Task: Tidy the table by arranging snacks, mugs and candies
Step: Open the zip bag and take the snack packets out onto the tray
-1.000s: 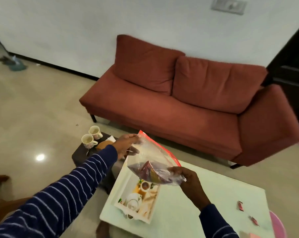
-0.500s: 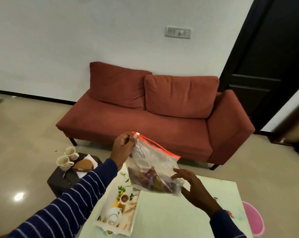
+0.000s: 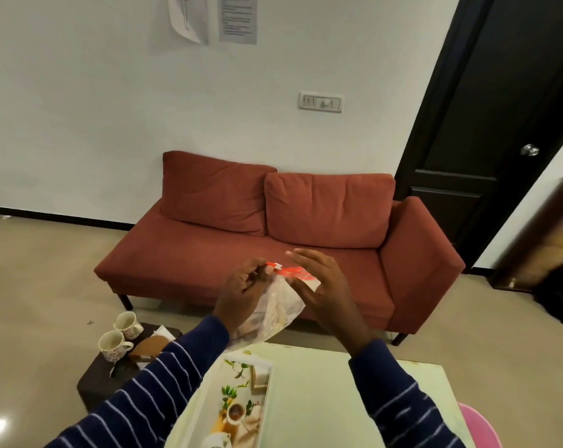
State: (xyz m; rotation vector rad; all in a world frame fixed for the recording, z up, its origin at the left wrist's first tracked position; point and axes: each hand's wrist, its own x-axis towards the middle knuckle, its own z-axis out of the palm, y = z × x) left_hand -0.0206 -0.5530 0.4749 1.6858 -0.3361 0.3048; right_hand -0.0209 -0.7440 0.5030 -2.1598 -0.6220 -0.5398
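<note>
A clear zip bag (image 3: 273, 308) with a red seal strip and a white slider hangs in the air above the pale green table (image 3: 309, 399). It holds dark wrapped snacks, blurred here. My left hand (image 3: 241, 292) pinches the bag's top left corner at the slider. My right hand (image 3: 322, 286) grips the red seal at the bag's right end, with its upper fingers spread. Two floral mugs (image 3: 120, 334) stand on a small dark stool (image 3: 112, 373) at the lower left.
A printed white tray (image 3: 241, 402) lies on the table's left part. A brown packet and papers share the stool with the mugs. A red sofa (image 3: 273, 240) stands behind, a dark door (image 3: 500, 124) at the right, and a pink stool (image 3: 480, 428) at the lower right.
My right hand left the bottom of the bag and rose to the red seal. Both hands lifted the bag, and my view tilted upward.
</note>
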